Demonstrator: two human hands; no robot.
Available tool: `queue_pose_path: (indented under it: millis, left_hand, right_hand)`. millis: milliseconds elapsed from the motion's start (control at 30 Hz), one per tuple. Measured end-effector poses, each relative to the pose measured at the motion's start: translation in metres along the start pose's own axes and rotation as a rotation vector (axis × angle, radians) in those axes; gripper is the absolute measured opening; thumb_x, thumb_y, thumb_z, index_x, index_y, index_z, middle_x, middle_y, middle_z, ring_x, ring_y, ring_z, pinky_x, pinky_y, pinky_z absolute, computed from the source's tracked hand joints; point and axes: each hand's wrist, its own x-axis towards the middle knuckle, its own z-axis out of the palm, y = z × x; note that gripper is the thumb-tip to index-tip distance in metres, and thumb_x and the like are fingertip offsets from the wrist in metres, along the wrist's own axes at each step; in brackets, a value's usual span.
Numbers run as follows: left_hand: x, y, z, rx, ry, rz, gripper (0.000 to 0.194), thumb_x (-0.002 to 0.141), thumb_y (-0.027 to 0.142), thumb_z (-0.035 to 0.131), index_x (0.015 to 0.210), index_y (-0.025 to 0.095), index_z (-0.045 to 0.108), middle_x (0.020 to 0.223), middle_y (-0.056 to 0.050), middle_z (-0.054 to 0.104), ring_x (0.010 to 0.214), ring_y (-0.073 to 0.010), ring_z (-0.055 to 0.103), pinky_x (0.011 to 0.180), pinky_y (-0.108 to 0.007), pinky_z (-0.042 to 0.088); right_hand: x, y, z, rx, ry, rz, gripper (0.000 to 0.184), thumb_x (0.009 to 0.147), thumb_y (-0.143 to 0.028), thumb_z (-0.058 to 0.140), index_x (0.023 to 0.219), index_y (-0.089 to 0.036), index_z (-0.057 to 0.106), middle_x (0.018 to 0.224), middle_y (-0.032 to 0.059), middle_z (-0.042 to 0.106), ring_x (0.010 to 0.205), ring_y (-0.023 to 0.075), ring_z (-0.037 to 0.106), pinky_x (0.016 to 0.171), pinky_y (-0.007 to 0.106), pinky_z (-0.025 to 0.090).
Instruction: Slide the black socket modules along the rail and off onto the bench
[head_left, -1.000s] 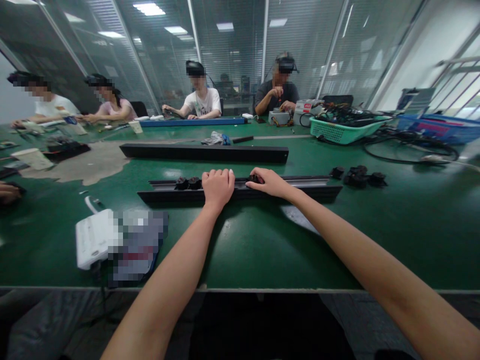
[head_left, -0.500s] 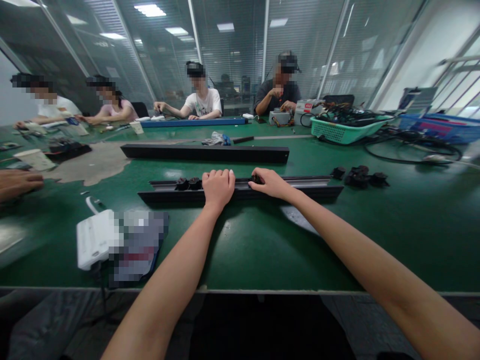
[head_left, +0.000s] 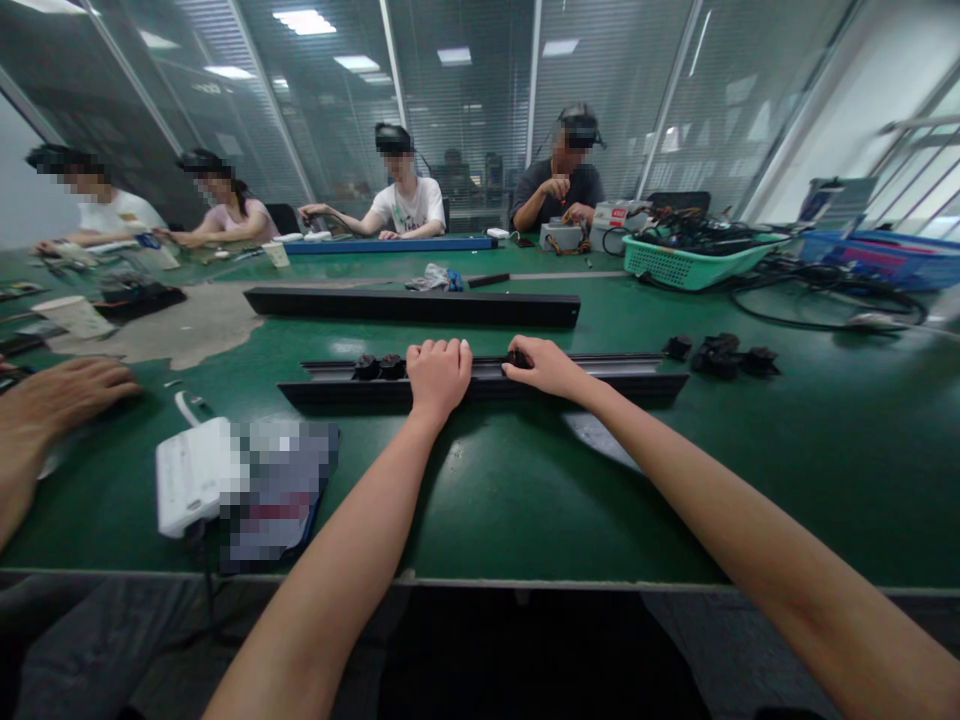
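Observation:
A long black channel-shaped rail (head_left: 600,388) lies across the green table in front of me. My left hand (head_left: 439,378) is closed over its middle, fingers curled across the channel. To the right, my right hand (head_left: 546,368) pinches a small black round part (head_left: 517,358) at the channel; how deep it sits is hidden by the fingers. Just left of my left hand, two similar black parts (head_left: 379,367) sit in the channel. Several more loose black parts (head_left: 718,355) lie beyond the rail's right end.
Behind the rail lies a second long black bar (head_left: 412,307). A white box with a cable (head_left: 193,478) is at the near left, by a co-worker's hand (head_left: 67,395). A green basket of cables (head_left: 694,260) stands at back right. Several people sit along the far side.
A co-worker's hand at the left has reached further in over the table. My own hands have stayed in the same places on the rail and the small part.

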Motion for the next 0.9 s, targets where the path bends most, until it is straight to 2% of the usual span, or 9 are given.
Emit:
queue_pose_path:
  millis: [500,900]
  left_hand:
    - [-0.001,-0.001,-0.001,-0.006,0.003,0.001,0.052,0.105,0.036,0.022,0.091,0.019,0.070,0.096,-0.015,0.074,0.095,-0.0311,0.061,0.084,-0.045,0.033]
    - [-0.001,-0.001,0.000,0.011,0.006,0.006,0.052,0.105,0.036,0.022,0.090,0.020,0.069,0.095,-0.014,0.074,0.094,-0.0307,0.061,0.082,-0.045,0.034]
  right_hand:
    - [-0.004,0.002,-0.006,0.009,-0.006,0.036,0.021,0.083,-0.039,0.058,0.090,-0.019,0.056,0.079,0.0032,0.061,0.071,0.0169,0.051,0.068,0.029,0.036]
    - [-0.011,0.003,-0.021,0.003,-0.057,0.097,0.023,0.081,-0.041,0.059,0.088,-0.020,0.053,0.075,0.0015,0.056,0.068,0.0163,0.048,0.067,0.029,0.034]
